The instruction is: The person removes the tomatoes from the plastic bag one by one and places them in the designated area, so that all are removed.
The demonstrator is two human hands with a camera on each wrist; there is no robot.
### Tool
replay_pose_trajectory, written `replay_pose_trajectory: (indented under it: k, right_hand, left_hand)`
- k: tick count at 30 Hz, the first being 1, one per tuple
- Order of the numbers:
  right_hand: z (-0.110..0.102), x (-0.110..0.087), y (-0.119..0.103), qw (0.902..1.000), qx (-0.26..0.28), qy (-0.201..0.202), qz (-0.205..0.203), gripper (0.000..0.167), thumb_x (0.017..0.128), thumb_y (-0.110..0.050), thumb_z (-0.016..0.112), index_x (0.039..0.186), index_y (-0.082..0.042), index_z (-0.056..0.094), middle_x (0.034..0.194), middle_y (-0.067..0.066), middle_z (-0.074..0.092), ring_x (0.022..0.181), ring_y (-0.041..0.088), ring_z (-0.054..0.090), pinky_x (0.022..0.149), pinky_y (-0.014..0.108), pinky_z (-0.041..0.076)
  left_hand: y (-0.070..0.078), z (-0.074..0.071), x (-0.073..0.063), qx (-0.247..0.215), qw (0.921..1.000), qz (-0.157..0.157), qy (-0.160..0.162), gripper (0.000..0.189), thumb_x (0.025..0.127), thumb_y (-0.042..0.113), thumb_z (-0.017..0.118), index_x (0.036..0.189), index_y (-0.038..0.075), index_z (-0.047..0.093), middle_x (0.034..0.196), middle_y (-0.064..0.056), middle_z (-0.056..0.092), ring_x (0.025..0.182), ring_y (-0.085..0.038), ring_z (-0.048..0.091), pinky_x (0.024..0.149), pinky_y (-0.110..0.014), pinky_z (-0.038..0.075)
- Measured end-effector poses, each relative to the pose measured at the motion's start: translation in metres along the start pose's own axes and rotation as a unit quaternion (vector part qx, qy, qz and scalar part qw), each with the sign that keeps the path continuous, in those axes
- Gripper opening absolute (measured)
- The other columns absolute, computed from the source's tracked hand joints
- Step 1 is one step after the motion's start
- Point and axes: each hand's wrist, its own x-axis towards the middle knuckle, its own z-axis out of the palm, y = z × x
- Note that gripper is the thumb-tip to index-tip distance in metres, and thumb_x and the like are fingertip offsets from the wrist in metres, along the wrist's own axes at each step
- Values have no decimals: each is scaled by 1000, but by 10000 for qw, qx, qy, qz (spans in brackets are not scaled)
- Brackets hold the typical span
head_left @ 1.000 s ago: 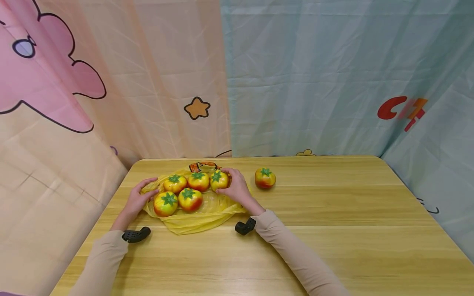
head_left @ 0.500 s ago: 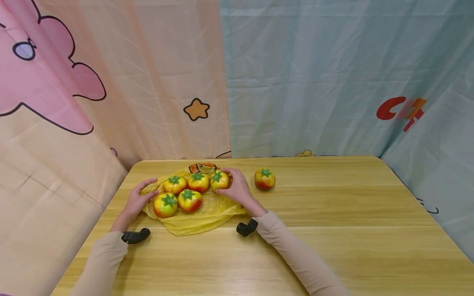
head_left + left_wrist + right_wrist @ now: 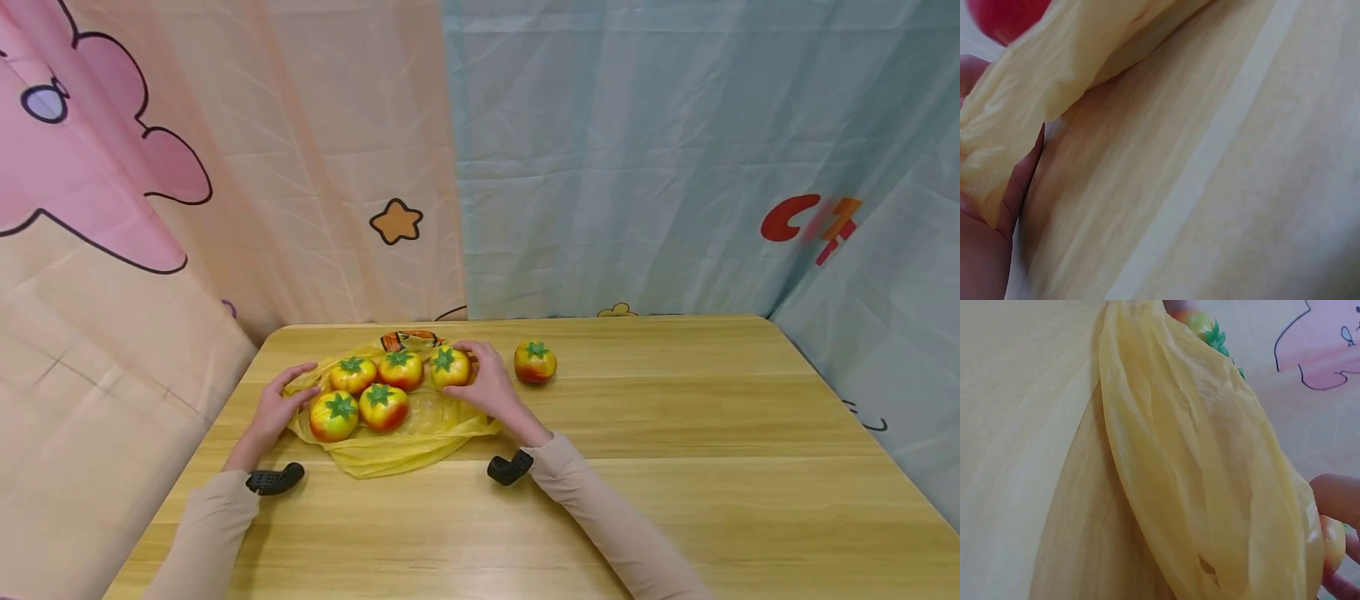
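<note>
Right hand (image 3: 491, 385) and held fruit (image 3: 450, 371) have shifted slightly rightward, widening the gap from 4 grouped fruits (image 3: 386, 412) on the yellow bag (image 3: 397, 460) — apparently separating it. Right fingers: clamped on the held fruit, over the bag. Left hand (image 3: 276, 407): fingers apart at the bag's edge — grip cannot be determined. 1 loose fruit (image 3: 536, 367) lies rightward on the surface (image 3: 675, 500).

Five fruits (image 3: 386, 410) apparently on bag (image 3: 408, 454), sixth (image 3: 534, 369) right.
</note>
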Motion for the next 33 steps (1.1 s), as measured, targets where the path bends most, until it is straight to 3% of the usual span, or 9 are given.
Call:
replay_pose_trajectory:
  k: [6, 19, 30, 33]
  right_hand:
    - [-13, -4, -5, 10000, -2, -18, -68, 65, 68, -10, 86, 126, -8, 57, 123, 15, 55, 108, 28, 56, 89, 38, 51]
    - [-44, -13, -16, 9995, -167, 25, -249, 67, 69, -12, 86, 129, -8, 55, 126, 14, 53, 110, 28, 55, 91, 40, 52]
    - [-64, -21, -16, 9989, -156, 176, -399, 68, 69, -12, 86, 129, -5, 55, 126, 14, 53, 109, 28, 54, 89, 45, 52]
    - [-70, -24, -15, 9989, -98, 212, -404, 67, 69, -11, 85, 129, -5, 55, 126, 14, 53, 109, 28, 54, 89, 45, 52]
  left_hand:
    - [1, 0, -1, -71, 10000, -11, -38, 54, 97, 23, 57, 141, -4, 40, 149, -25, 31, 98, 9, 40, 72, -9, 45]
    - [6, -2, 0, -3, 10000, -14, -78, 55, 97, 23, 57, 142, -3, 39, 146, -26, 33, 74, 2, 48, 69, -11, 43]
    - [4, -3, 0, 82, 9999, -2, -89, 55, 97, 22, 57, 142, -2, 38, 148, -27, 31, 80, 4, 47, 71, -9, 43]
    - [3, -2, 1, 125, 9999, -22, -88, 55, 97, 23, 57, 143, -2, 38, 149, -27, 31, 89, 5, 44, 73, -8, 42]
